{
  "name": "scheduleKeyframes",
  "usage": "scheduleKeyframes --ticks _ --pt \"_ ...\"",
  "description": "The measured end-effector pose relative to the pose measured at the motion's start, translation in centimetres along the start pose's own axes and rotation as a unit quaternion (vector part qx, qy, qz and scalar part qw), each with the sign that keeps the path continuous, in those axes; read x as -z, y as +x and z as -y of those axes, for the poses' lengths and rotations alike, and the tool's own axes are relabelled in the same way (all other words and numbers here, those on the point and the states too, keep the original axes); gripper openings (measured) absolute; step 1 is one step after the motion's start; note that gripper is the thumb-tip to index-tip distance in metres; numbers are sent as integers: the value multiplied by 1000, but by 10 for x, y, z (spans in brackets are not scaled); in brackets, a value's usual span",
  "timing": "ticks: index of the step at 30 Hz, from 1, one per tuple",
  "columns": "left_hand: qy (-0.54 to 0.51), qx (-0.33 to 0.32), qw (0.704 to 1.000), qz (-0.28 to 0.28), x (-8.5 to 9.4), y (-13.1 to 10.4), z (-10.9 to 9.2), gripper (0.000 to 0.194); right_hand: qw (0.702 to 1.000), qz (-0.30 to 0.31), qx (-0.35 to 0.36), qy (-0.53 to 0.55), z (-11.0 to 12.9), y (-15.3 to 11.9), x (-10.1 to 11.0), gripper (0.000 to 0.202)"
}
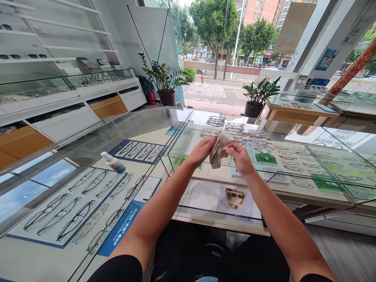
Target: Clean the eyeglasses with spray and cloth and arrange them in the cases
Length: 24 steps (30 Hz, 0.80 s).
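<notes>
Both hands are raised over the glass display counter, close together. My left hand is closed on the left side of a crumpled beige cloth. Opposite it, my right hand pinches the cloth's right side, where a thin line like an eyeglass frame shows; most of that item is hidden by cloth and fingers. A white spray bottle with a blue lower part stands on the glass to the left.
Rows of eyeglasses lie beneath the counter glass at left, with more eyeglasses at right. Potted plants stand beyond the counter near the window. White drawers line the left wall.
</notes>
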<state>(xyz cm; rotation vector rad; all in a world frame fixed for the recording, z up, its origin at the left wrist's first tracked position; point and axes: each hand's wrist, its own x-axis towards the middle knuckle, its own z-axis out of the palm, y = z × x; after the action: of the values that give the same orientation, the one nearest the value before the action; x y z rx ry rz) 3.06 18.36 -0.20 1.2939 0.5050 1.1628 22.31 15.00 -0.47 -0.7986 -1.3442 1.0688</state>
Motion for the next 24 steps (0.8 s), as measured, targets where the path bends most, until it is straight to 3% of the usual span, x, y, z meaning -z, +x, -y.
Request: scheduleKeyframes --ticks 9,13,19,24 --pt "-6 11 1000 21 -4 -4 -9 59 998 37 -31 43 -1 -1 -1 27" --pt "-23 12 1000 -1 -10 -4 -5 61 996 59 -40 48 -3 -4 -5 34" --pt "-11 -38 997 -73 -22 -2 5 66 996 73 -24 37 -1 -6 -10 32" --pt "6 -21 996 -86 -12 0 3 72 996 69 -41 44 -3 -6 -10 31"
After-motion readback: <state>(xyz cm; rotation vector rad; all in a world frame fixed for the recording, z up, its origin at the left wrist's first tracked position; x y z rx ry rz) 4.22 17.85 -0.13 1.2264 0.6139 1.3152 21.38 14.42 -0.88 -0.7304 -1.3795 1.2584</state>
